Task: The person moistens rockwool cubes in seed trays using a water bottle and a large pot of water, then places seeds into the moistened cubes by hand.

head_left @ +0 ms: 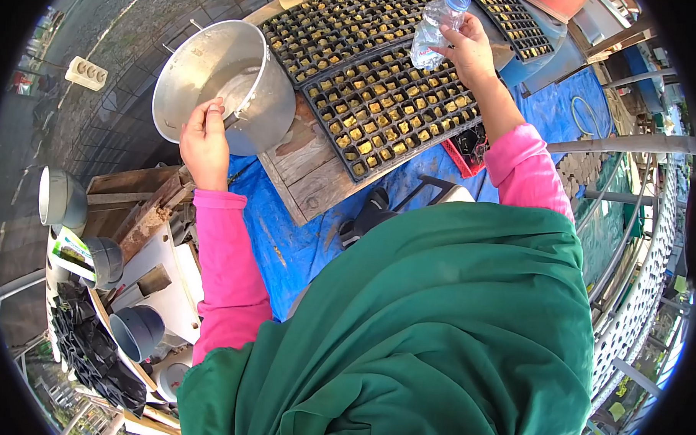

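Observation:
My right hand [470, 51] is closed around a small clear plastic bottle [429, 38] with a blue cap, above the far part of the seedling trays. The black cell tray [394, 112] below it has a yellowish plug in most cells. At the left, my left hand [205, 147] overlaps the near rim of a large metal pot [271, 111]. Its thumb and forefinger are pinched together over the pot's opening. Whatever they may hold is too small or hidden to make out. Inside the pot, the bottom looks pale and shiny.
A second cell tray [293, 43] lies farther back on the wooden table [303, 174]. Another tray [516, 24] stands at the right. Blue tarpaulin [260, 214] covers the ground, with a red crate [465, 156] under the table edge. Grey buckets [137, 333] and boards are at the left.

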`<state>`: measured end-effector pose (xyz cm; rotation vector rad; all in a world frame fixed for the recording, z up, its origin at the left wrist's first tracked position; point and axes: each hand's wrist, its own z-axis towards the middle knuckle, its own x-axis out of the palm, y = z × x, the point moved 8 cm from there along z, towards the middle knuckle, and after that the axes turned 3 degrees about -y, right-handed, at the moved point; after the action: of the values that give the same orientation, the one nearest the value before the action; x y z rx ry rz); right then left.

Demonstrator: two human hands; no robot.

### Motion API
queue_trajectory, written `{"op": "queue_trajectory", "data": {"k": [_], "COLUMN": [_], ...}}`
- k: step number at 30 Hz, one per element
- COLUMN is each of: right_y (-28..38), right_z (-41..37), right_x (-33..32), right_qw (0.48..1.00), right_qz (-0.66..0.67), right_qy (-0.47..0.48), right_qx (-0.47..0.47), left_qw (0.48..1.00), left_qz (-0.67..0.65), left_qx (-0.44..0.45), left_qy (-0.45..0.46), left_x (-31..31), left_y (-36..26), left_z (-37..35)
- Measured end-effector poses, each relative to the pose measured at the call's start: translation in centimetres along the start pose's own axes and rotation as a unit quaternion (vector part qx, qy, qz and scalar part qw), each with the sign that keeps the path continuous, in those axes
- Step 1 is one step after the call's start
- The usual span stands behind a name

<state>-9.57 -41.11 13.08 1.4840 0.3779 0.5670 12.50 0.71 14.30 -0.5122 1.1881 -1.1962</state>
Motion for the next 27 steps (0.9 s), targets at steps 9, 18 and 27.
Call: {"op": "queue_trajectory", "data": {"k": [9,18,27], "right_y": [-0.2,2.1,1.6], "right_z": [-0.6,-1.0,-1.9], "right_x": [1.4,3.4,6.1], "right_qw": [1.0,0.999,0.993], "right_qz": [0.003,0.019,0.043], "right_qy": [0.019,0.051,0.103], "right_qx": [0.011,0.0,0.044], "left_qw": [1.0,0.999,0.997], "left_qz": [0.011,0.034,0.063], "left_qx": [0.007,0.027,0.044], "left_qy": [-0.005,-0.003,-0.016], "left_x": [0.0,0.1,-0.1], "left_y": [0.0,0.3,-0.6], "left_z": [0.0,0.1,-0.1]}}
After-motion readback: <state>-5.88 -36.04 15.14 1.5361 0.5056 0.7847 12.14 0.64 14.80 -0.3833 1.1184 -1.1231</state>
